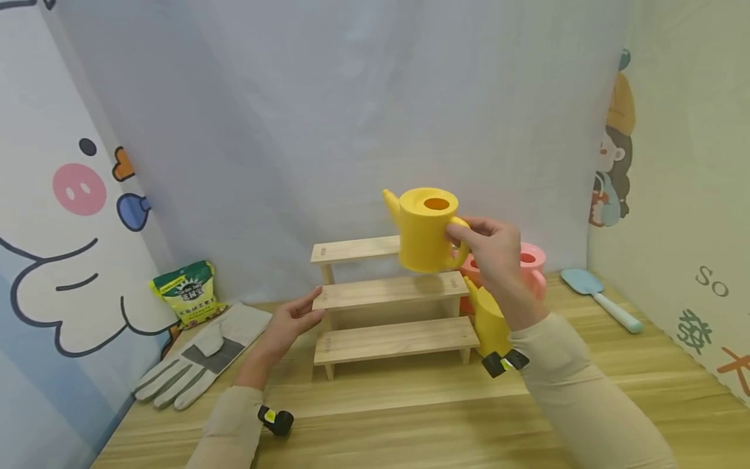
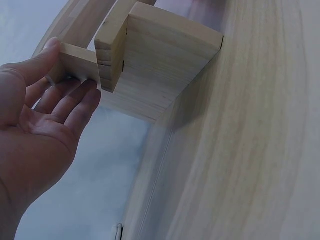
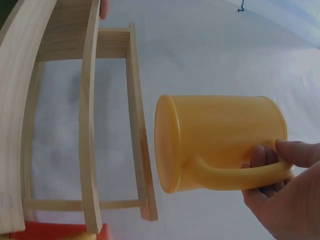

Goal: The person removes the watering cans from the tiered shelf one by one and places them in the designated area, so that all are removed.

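Note:
A yellow watering can (image 1: 423,236) is held upright in the air by my right hand (image 1: 491,251), its spout to the left. Fingers and thumb go round its handle (image 3: 225,178) in the right wrist view. The can is above the right part of a three-step wooden shelf stand (image 1: 387,293). At the stand's left end, my left hand (image 1: 288,326) grips the middle step. In the left wrist view, the left thumb (image 2: 42,62) lies along the board's end and the fingers curl beneath it.
Right of the stand are a second yellow watering can (image 1: 491,326) and pink ones (image 1: 533,253), partly hidden by my right arm. A blue trowel (image 1: 603,296) lies further right. To the left are a grey-white glove (image 1: 211,355) and a green-yellow packet (image 1: 187,293).

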Available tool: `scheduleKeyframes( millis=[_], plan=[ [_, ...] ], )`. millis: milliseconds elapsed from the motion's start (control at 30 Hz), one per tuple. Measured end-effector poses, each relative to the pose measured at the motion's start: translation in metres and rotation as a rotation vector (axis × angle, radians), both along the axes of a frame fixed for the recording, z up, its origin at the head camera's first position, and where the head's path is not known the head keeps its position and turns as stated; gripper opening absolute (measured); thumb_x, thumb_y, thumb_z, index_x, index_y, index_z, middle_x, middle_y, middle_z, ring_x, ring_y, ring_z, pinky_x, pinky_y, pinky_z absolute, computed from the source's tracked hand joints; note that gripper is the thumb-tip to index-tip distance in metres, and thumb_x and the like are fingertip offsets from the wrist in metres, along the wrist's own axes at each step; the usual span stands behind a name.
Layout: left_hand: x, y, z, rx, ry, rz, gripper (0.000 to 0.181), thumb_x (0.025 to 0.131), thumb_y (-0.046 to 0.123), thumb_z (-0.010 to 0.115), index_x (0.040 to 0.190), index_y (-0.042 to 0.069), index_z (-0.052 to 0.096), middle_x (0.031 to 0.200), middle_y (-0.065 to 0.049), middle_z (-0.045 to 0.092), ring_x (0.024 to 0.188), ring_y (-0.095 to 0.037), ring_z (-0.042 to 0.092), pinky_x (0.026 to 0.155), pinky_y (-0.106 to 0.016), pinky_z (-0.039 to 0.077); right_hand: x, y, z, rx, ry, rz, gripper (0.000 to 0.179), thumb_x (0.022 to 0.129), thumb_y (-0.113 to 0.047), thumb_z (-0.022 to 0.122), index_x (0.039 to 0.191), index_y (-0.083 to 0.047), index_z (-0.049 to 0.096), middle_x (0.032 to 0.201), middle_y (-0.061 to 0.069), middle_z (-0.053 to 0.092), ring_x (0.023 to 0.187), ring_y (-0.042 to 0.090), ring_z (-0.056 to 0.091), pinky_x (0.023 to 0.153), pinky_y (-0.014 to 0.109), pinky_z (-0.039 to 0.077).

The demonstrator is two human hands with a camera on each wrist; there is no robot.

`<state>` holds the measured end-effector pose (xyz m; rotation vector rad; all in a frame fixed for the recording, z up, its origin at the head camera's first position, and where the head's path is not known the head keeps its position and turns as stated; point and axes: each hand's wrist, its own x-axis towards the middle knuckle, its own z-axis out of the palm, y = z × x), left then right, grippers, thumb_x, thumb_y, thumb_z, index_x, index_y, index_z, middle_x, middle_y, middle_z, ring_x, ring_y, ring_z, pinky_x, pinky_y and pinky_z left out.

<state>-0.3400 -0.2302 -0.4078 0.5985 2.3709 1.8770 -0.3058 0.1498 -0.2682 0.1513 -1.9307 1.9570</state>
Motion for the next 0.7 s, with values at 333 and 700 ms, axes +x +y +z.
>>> scheduleKeyframes(
  millis=[333,700],
  plan=[
    [-0.003,0.002,-0.002,-0.002,0.010,0.003,0.065,0.100,0.023,0.066,0.157,0.013,0.035,0.160,-0.012,0.030,0.144,-0.027,0.034,0.112,-0.046,0.035,0.034,0.070,0.000,-0.120,0.035,-0.027,0.020,0.084,-0.020,0.084,0.097,-0.005,0.076,0.084,-0.002,0.074,0.078,0.012,0.069,0.072,0.017,0.056],
    [-0.001,-0.001,-0.003,-0.012,0.021,0.019,0.067,0.100,0.024,0.066,0.157,0.012,0.034,0.161,-0.012,0.027,0.144,-0.030,0.033,0.113,-0.049,0.033,0.048,0.143,-0.013,-0.325,0.026,0.027,0.005,0.086,0.000,0.077,0.091,0.001,0.079,0.084,0.005,0.075,0.075,0.015,0.074,0.073,0.022,0.058]
  ],
)
